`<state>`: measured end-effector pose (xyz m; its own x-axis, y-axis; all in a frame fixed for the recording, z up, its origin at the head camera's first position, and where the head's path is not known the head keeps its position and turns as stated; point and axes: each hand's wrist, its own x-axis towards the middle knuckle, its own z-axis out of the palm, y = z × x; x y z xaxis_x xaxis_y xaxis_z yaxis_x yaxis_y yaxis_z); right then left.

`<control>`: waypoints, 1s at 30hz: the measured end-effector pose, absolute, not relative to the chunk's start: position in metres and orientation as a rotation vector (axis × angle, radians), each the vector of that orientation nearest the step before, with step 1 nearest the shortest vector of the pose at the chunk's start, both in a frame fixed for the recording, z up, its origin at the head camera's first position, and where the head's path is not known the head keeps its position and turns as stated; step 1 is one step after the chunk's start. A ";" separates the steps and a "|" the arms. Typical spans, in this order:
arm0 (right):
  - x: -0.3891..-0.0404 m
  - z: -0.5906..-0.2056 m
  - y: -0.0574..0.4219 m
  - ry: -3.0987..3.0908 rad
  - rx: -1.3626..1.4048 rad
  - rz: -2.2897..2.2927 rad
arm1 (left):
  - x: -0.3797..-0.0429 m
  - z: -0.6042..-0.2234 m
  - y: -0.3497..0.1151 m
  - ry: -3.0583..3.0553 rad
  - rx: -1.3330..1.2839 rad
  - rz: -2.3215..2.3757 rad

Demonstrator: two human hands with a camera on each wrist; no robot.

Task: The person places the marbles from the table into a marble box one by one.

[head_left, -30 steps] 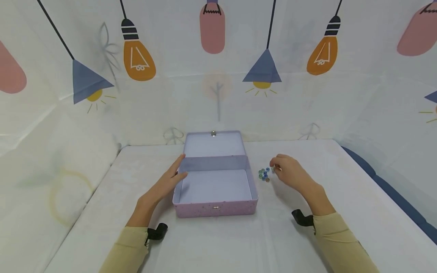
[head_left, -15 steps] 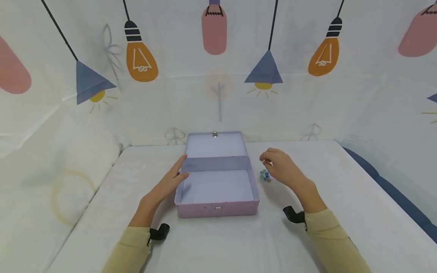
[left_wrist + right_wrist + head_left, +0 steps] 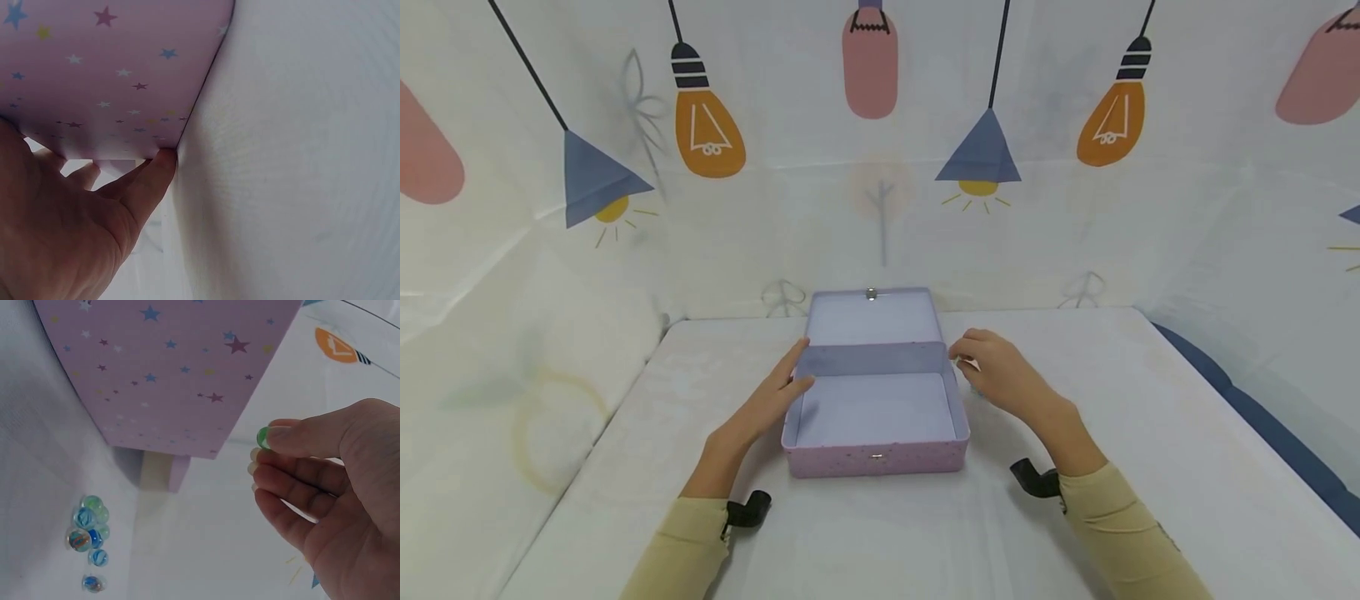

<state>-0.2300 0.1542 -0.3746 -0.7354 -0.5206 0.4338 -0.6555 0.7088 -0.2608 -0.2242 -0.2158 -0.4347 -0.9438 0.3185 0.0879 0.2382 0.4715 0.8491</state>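
A lilac box (image 3: pixel 877 458) with printed stars stands with its lid (image 3: pixel 874 318) tipped back, and its inside is bare. My left hand (image 3: pixel 760 412) rests against the box's left side with fingers extended; the left wrist view shows the fingertips (image 3: pixel 164 159) at its lower edge. My right hand (image 3: pixel 1007 375) is at the right rim, toward the back. Between thumb and forefinger it pinches a green marble (image 3: pixel 263 437). Several glass marbles (image 3: pixel 94 519), blue, green and brown-swirled, lie in a cluster on the table; in the head view my right hand mostly hides them.
A white cloth covers the table (image 3: pixel 880 542). Behind it hangs a white sheet (image 3: pixel 790 225) printed with lamps and bulbs. Something dark blue and padded (image 3: pixel 1285 433) runs along the table's right edge.
My right hand has picked the marble up from the cluster and carried it leftward to the box's right rim. The left hand has stayed against the box.
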 end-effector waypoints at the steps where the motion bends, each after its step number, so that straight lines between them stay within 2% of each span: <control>1: -0.230 -0.375 0.153 -2.584 0.930 0.578 | -0.224 -0.435 -0.216 2.623 0.499 1.494; 30: -0.210 -0.401 0.104 -2.565 1.175 0.486 | -0.221 -0.437 -0.214 2.649 0.497 1.492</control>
